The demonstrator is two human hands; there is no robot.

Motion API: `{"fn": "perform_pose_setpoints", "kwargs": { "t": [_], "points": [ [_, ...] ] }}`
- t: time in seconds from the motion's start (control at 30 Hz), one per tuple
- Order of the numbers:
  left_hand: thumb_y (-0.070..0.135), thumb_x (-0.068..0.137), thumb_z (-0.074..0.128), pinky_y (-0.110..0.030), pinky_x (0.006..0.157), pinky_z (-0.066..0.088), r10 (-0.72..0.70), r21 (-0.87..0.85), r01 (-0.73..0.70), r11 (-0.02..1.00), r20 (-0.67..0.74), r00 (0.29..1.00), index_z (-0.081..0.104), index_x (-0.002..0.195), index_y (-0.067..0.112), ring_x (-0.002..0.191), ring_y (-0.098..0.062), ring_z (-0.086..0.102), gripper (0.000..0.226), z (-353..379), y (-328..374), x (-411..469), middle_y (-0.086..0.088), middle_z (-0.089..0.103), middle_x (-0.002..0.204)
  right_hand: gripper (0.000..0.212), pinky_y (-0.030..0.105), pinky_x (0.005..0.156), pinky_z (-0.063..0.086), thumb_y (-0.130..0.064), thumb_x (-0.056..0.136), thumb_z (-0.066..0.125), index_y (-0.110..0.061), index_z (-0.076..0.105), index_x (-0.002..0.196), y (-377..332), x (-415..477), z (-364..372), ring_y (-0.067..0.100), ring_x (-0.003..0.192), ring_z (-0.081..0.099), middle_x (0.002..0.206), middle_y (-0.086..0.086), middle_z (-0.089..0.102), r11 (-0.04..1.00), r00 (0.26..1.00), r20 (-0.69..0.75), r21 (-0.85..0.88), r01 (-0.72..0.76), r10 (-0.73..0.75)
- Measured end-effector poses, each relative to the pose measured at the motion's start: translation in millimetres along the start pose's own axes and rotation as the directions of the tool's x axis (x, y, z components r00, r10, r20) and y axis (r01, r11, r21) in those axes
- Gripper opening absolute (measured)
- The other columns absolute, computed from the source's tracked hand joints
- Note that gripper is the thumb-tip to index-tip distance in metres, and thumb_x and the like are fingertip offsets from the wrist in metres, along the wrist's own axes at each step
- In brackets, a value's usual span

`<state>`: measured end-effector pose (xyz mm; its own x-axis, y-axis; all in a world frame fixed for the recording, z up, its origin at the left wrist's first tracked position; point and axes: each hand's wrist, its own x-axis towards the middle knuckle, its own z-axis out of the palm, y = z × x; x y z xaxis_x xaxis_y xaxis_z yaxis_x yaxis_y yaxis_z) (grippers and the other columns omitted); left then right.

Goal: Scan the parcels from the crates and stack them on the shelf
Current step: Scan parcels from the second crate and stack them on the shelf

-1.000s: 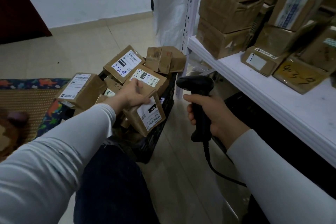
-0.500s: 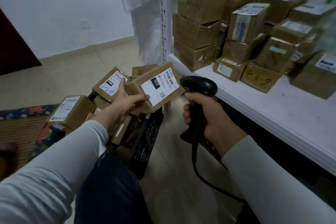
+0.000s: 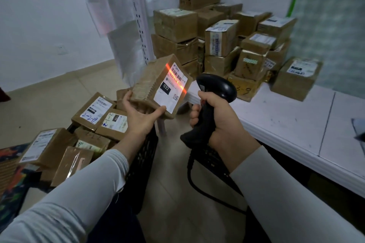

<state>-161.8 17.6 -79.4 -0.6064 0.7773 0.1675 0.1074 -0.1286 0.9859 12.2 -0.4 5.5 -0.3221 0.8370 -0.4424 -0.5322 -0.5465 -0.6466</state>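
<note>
Left hand [image 3: 141, 116]: palm up, thumb and fingers curled round the lower end of a brown cardboard parcel [image 3: 146, 83], held tilted in the air above the black crate [image 3: 144, 156]. The parcel's white label [image 3: 170, 90] faces the camera and reads "032". A red scan line [image 3: 175, 77] crosses the label's barcode area diagonally.

Right hand [image 3: 221, 122]: clamped round the grip of a black handheld scanner [image 3: 217, 89], its head aimed at the label and close beside the parcel, not touching it. Whether the trigger is pressed cannot be told; the index finger is partly hidden. A black cable [image 3: 197, 185] hangs from the scanner's base.

The hands are apart, each holding its own item.

The crate holds more labelled parcels [image 3: 94, 112], piled unevenly. To the right, the white shelf [image 3: 286, 120] carries stacked boxes [image 3: 221, 41] at its far end.
</note>
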Motion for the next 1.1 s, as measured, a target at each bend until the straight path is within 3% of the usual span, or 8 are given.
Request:
{"fn": "perform_pose_setpoints", "kwargs": {
  "t": [0.13, 0.23, 0.47, 0.63, 0.77, 0.9, 1.0, 1.1],
  "points": [
    [-0.003, 0.071, 0.079, 0.003, 0.071, 0.042, 0.009, 0.013, -0.009, 1.000, 0.029, 1.000, 0.016, 0.146, 0.017, 0.122, -0.011, 0.043, 0.100, 4, -4, 4, -0.012, 0.035, 0.147, 0.021, 0.018, 0.043, 0.042, -0.018, 0.089, 0.064, -0.008, 0.061, 0.070, -8, -3, -4, 0.014, 0.047, 0.048, 0.054, 0.004, 0.053, 1.000, 1.000, -0.011, 0.011, 0.018, -0.018],
    [0.002, 0.069, 0.082, -0.011, 0.086, 0.045, -0.001, 0.028, -0.001, 1.000, 0.050, 0.999, 0.014, 0.145, 0.023, 0.130, -0.019, 0.045, 0.104, 5, -9, 9, -0.010, 0.036, 0.147, 0.019, 0.018, 0.042, 0.043, -0.019, 0.089, 0.064, -0.009, 0.061, 0.072, -11, -4, -6, 0.014, 0.047, 0.049, 0.054, 0.003, 0.055, 1.000, 1.000, -0.010, -0.001, 0.025, -0.025],
    [0.008, 0.065, 0.086, -0.007, 0.076, 0.050, 0.022, 0.012, -0.023, 1.000, 0.082, 0.996, 0.017, 0.141, 0.031, 0.127, -0.022, 0.051, 0.106, 7, -13, 16, -0.011, 0.040, 0.144, 0.015, 0.019, 0.040, 0.043, -0.020, 0.088, 0.065, -0.009, 0.061, 0.078, -17, -8, -9, 0.013, 0.043, 0.050, 0.054, 0.004, 0.056, 0.998, 0.999, -0.009, -0.034, 0.047, -0.047],
    [0.000, 0.067, 0.083, -0.003, 0.079, 0.047, 0.047, -0.002, -0.047, 0.999, 0.070, 0.996, 0.017, 0.143, 0.020, 0.127, -0.024, 0.049, 0.102, 12, -4, 12, -0.013, 0.036, 0.145, 0.015, 0.019, 0.039, 0.042, -0.019, 0.088, 0.065, -0.007, 0.061, 0.079, -20, -8, -12, 0.013, 0.041, 0.049, 0.056, 0.004, 0.054, 0.997, 0.997, 0.007, -0.018, 0.072, -0.071],
    [0.003, 0.067, 0.084, -0.026, 0.100, 0.047, 0.052, 0.016, -0.054, 0.998, 0.082, 0.995, 0.019, 0.143, 0.019, 0.126, -0.022, 0.050, 0.101, 16, 5, 3, -0.004, 0.038, 0.138, 0.015, 0.018, 0.039, 0.042, -0.019, 0.088, 0.065, -0.007, 0.063, 0.079, -23, -12, -15, 0.013, 0.041, 0.049, 0.056, 0.005, 0.054, 0.996, 0.996, 0.012, -0.008, 0.091, -0.091],
    [-0.003, 0.069, 0.080, -0.014, 0.086, 0.051, 0.060, -0.058, -0.050, 0.997, 0.197, 0.978, 0.020, 0.142, 0.020, 0.121, -0.017, 0.053, 0.097, 32, 15, -14, -0.006, 0.042, 0.137, 0.014, 0.019, 0.040, 0.042, -0.017, 0.086, 0.068, -0.005, 0.064, 0.081, -32, -18, -25, 0.014, 0.042, 0.050, 0.056, 0.006, 0.056, 0.977, 0.976, -0.051, 0.020, 0.212, -0.211],
    [-0.006, 0.069, 0.079, -0.017, 0.085, 0.053, 0.078, -0.103, -0.048, 0.994, 0.310, 0.948, 0.022, 0.141, 0.019, 0.109, -0.009, 0.059, 0.095, 69, 25, -30, -0.007, 0.047, 0.132, 0.017, 0.020, 0.040, 0.041, -0.016, 0.086, 0.067, -0.001, 0.064, 0.093, -49, -20, -40, 0.014, 0.041, 0.050, 0.056, 0.006, 0.056, 0.943, 0.942, -0.133, 0.081, 0.321, -0.309],
    [-0.003, 0.070, 0.079, -0.019, 0.084, 0.054, 0.054, -0.107, -0.013, 0.994, 0.391, 0.919, 0.025, 0.141, 0.017, 0.097, -0.002, 0.061, 0.091, 127, 38, -49, -0.002, 0.051, 0.122, 0.014, 0.020, 0.038, 0.038, -0.014, 0.086, 0.065, -0.002, 0.061, 0.092, -75, -24, -62, 0.015, 0.038, 0.048, 0.054, 0.007, 0.054, 0.897, 0.900, -0.193, 0.141, 0.419, -0.390]
  ]
}}
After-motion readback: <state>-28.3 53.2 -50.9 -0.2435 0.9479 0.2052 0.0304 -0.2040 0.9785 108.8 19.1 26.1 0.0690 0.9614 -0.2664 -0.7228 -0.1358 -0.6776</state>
